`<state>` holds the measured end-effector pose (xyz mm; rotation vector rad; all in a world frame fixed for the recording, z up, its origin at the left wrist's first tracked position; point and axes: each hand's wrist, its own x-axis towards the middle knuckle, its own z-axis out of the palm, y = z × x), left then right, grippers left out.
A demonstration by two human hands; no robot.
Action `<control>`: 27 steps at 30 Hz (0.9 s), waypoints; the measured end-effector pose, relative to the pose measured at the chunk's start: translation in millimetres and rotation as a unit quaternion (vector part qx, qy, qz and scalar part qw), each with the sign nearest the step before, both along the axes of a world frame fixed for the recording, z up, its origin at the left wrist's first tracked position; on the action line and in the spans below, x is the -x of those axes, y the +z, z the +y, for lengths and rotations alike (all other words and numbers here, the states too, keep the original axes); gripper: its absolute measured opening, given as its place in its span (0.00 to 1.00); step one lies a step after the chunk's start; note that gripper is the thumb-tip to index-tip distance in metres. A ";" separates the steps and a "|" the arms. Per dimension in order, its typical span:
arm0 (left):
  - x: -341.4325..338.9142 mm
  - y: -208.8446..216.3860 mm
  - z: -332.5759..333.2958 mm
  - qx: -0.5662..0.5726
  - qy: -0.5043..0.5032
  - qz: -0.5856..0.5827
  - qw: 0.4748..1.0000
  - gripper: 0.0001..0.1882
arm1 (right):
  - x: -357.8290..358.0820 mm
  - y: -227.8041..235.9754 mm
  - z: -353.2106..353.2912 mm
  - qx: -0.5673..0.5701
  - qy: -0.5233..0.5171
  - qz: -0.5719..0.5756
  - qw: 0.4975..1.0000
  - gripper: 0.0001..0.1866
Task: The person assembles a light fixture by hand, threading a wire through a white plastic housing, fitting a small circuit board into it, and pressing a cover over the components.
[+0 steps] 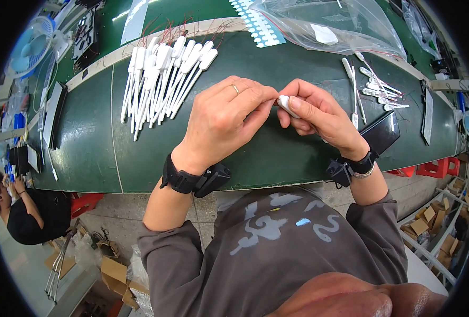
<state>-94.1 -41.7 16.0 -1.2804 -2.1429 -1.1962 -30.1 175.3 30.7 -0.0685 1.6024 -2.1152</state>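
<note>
My right hand (319,113) is closed round a white rounded piece (287,105), thumb on top. It resembles the heads of the white sticks on the table; most of it is hidden by the fingers. At its tip, my left hand (218,119) pinches thumb and forefinger together; what lies between them is too small to make out. To the left, a bundle of white sticks (158,79) with wide flat heads and thin red wires lies on the green table (234,169). Several smaller white sticks (380,90) with clear-wrapped ends and red wires lie right of my right hand.
A clear plastic bag (345,26) and a light blue perforated sheet (258,24) lie at the far side. A shiny black phone-like slab (382,129) sits beyond my right wrist. Another person (31,211) sits at the left; cardboard boxes (430,219) fill a rack at the right.
</note>
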 end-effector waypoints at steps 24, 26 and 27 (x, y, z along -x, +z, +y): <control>-13.1 5.1 7.7 0.055 0.023 -0.246 0.968 0.06 | 15.1 -28.3 18.5 0.079 -0.160 0.047 0.983 0.20; -18.1 7.3 7.0 0.098 0.004 -0.293 0.951 0.08 | 14.3 -27.5 15.3 0.060 -0.214 0.056 0.973 0.20; -20.3 7.8 8.1 0.135 -0.011 -0.279 0.951 0.09 | 14.4 -26.5 14.6 0.050 -0.242 0.061 0.967 0.20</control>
